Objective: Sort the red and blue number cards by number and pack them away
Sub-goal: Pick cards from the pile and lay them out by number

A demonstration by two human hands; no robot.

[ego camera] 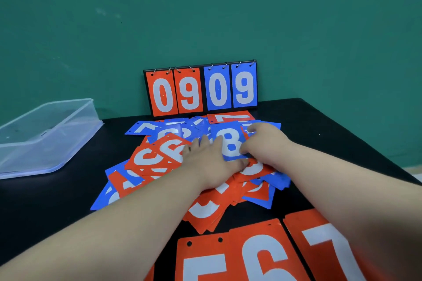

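Note:
A loose heap of red and blue number cards point(159, 159) covers the middle of the black table point(331, 134). On top lies a blue 8 card point(230, 141). My left hand point(210, 162) rests flat on the heap, fingers straight, touching the 8 card's left side. My right hand point(265, 141) has its fingers curled at the right edge of the blue 8 card, pinching it. Near the front edge lie red cards in a row: a 5 point(201, 262), a 6 point(262, 253) and a 7 point(324, 244).
A flip scoreboard point(201, 89) showing red 0 9 and blue 0 9 stands against the green wall at the table's back. A clear plastic box point(45, 134) sits at the left, partly over the table edge.

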